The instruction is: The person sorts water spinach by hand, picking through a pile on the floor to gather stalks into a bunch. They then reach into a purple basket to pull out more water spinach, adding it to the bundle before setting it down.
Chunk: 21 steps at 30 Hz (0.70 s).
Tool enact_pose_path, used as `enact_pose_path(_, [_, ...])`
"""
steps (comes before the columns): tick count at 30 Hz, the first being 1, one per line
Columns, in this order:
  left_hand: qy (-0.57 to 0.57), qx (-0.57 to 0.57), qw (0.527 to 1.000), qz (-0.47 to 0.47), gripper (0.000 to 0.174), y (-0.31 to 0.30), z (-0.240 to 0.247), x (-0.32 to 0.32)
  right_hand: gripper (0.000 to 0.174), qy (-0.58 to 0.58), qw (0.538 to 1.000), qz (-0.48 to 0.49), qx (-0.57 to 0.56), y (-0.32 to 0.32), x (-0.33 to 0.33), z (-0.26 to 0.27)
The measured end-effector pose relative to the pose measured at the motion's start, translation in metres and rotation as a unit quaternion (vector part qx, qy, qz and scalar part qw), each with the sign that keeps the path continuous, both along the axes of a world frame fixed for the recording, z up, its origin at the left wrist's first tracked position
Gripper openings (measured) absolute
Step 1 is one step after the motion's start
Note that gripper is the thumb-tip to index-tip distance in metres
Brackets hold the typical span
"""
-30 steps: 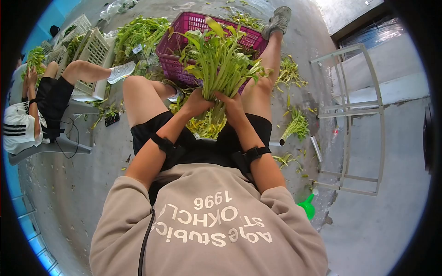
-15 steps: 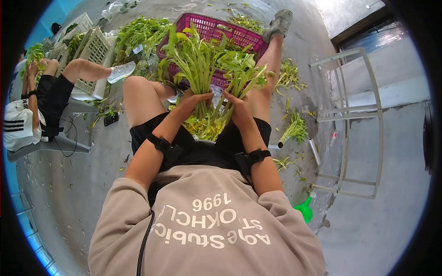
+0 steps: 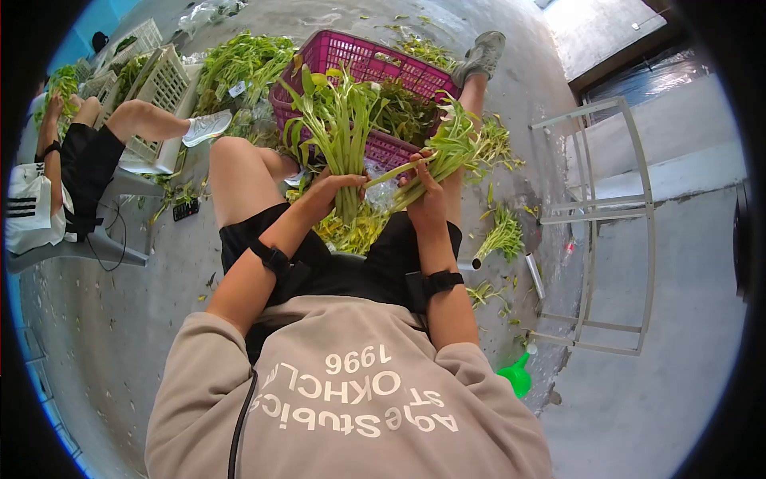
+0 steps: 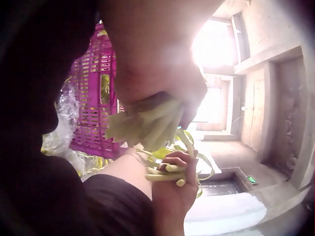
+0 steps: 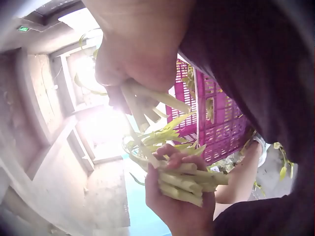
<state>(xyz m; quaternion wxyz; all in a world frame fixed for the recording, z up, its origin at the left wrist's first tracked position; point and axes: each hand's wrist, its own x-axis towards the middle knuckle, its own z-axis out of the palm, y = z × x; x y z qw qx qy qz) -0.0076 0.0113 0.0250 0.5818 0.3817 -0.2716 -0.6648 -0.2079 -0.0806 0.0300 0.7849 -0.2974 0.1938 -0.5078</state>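
In the head view my left hand (image 3: pixel 329 194) grips a thick bunch of leafy greens (image 3: pixel 341 132), cut stem ends down and leaves up in front of the crate. To its right, my right hand (image 3: pixel 428 199) holds a smaller bunch of greens (image 3: pixel 453 148), leaning to the right. One pale stalk (image 3: pixel 397 171) slants from the right hand's fingers toward the left hand. The right wrist view shows the left hand (image 5: pixel 179 209) wrapped round several thick stems (image 5: pixel 184 187). Seen from the left wrist, the right hand (image 4: pixel 174 194) curls round a few thinner stems (image 4: pixel 165 176).
A magenta crate (image 3: pixel 379 52) holding greens stands ahead between the legs. Yellowed leaves (image 3: pixel 351 231) lie below the hands. More greens (image 3: pixel 247 64) are heaped left of the crate, others (image 3: pixel 503 231) on the floor at right. Another person (image 3: pixel 60 176) sits at left beside pale crates (image 3: pixel 163 88).
The hands were together on one large bunch; they have parted, each with a share. The right hand has turned, tipping its greens to the right, with a single stalk at its fingers.
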Motion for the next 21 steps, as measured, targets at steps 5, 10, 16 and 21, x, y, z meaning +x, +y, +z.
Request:
enact_pose_path(5, [0.0, -0.016, 1.0, -0.011, 0.025, -0.001, -0.008, 0.003, 0.019, 0.049, 0.998, -0.024, -0.026, 0.004, 0.002, 0.007])
enact_pose_path(10, [-0.043, -0.03, 0.999, -0.006, 0.022, -0.004, -0.014, 0.002, 0.021, 0.062, 0.997, -0.03, -0.032, 0.005, 0.003, 0.003])
enact_pose_path(16, [-0.075, -0.023, 0.996, 0.05, 0.019, -0.007, -0.018, 0.0, 0.022, 0.103, 0.994, -0.004, -0.025, 0.009, 0.008, 0.004])
enact_pose_path(21, [-0.106, -0.057, 0.99, 0.068, 0.019, -0.008, -0.018, 0.001, 0.023, 0.103, 0.994, 0.04, -0.003, 0.01, 0.015, -0.01])
